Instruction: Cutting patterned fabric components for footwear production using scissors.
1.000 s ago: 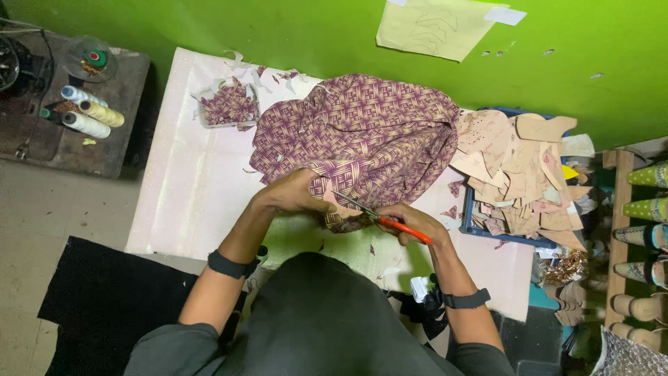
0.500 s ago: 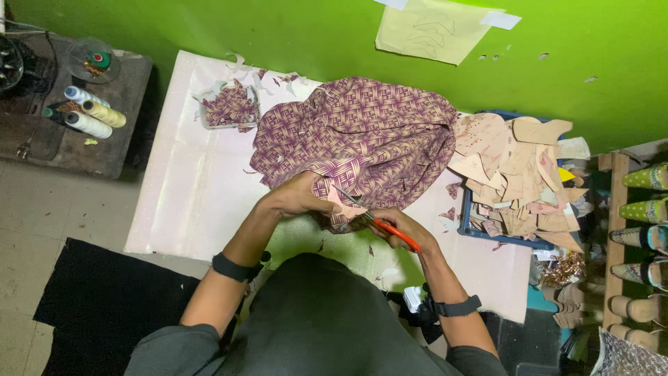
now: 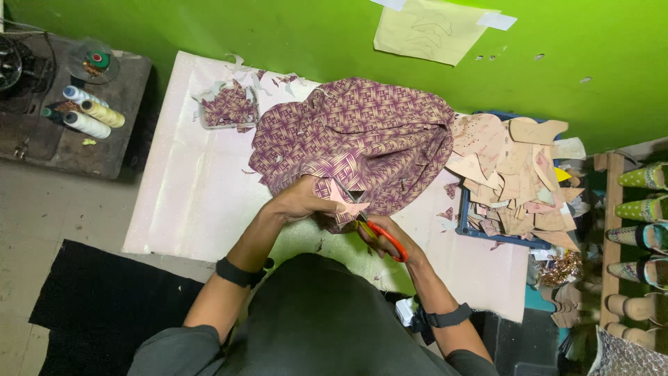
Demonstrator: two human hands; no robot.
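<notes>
A large piece of purple and cream patterned fabric [image 3: 362, 143] lies bunched on the pale table [image 3: 188, 202]. My left hand [image 3: 300, 200] grips its near edge together with a small pinkish cut piece [image 3: 346, 206]. My right hand [image 3: 387, 237] holds orange-handled scissors [image 3: 379, 235], their blades pointing up into the fabric edge beside the left hand's fingers. Both wrists wear black bands.
A blue tray [image 3: 480, 233] piled with tan cardboard shapes sits at the right. A small tray of fabric scraps [image 3: 229, 108] stands at the back left. Thread spools [image 3: 90, 115] lie on a dark side table. Shoes line a rack [image 3: 643, 230] at far right. A paper pattern [image 3: 431, 31] hangs on the green wall.
The scissors have turned and moved up into the fabric edge. My left hand has shifted its hold slightly, with the pinkish cut piece now showing at its fingers.
</notes>
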